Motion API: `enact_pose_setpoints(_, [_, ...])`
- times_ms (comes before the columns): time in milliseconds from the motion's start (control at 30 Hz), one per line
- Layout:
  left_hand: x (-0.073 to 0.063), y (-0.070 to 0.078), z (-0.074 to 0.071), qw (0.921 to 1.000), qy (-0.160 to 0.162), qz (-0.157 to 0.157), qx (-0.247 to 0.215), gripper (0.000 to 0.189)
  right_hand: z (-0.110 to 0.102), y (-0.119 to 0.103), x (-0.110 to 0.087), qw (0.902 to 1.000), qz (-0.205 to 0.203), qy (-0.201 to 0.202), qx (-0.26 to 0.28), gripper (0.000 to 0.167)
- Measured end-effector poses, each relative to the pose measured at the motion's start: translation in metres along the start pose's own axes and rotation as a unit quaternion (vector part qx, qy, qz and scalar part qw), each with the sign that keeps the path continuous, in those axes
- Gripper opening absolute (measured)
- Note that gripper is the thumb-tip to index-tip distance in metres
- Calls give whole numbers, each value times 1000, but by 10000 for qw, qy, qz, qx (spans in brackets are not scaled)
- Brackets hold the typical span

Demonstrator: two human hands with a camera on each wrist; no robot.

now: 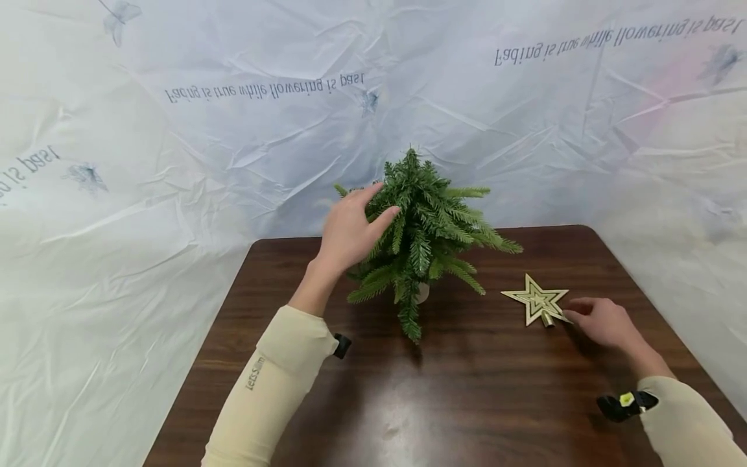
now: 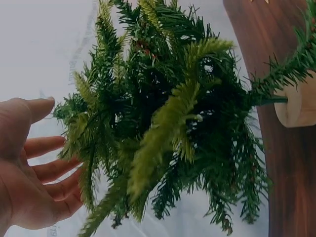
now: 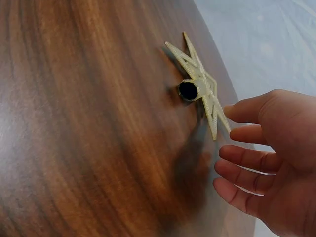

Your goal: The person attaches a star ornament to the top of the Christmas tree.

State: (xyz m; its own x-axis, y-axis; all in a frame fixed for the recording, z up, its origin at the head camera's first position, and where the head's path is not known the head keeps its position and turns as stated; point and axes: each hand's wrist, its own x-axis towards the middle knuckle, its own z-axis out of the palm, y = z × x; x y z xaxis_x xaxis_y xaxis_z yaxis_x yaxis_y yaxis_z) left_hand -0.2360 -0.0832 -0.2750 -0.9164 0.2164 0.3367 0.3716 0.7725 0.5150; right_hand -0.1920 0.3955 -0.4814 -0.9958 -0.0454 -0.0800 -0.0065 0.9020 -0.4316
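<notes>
A small artificial Christmas tree (image 1: 417, 227) with dark and light green branches stands near the table's back edge. Beside its upper left branches is my left hand (image 1: 350, 227), thumb and fingers spread; in the left wrist view the fingertips of that hand (image 2: 37, 173) meet the outer needles. To the tree's right is a gold star tree topper (image 1: 535, 299) with a short hollow socket (image 3: 188, 91). Between thumb and index finger, my right hand (image 1: 601, 321) pinches one point of the star, while its other fingers are loosely bent.
The dark brown wooden table (image 1: 467, 389) has rounded back corners. A pale wooden base (image 2: 298, 103) carries the tree's trunk. Wrinkled white sheeting (image 1: 280, 143) with printed lettering hangs behind and beside the table.
</notes>
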Motion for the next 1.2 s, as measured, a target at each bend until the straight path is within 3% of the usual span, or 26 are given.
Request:
enact_pose_setpoints(167, [4, 2, 6, 9996, -122, -228, -97, 61, 5, 1, -3, 9999, 88, 22, 64, 50])
enact_pose_setpoints(400, [4, -3, 14, 9991, 29, -307, -301, 57, 8, 0, -4, 9994, 238, -15, 240, 49])
enact_pose_setpoints(933, [5, -12, 24, 9886, 170, -459, -1422, 50, 19, 2, -9, 9891, 667, 102, 1312, 42])
enact_pose_setpoints(1100, [5, -12, 26, 9862, 211, -497, -1568, 50, 21, 4, -7, 9776, 830, 79, 1932, 45])
enact_pose_setpoints(1200, [6, -11, 25, 9861, 214, -514, -1564, 50, 21, 4, -6, 9592, 987, -41, 2648, 47])
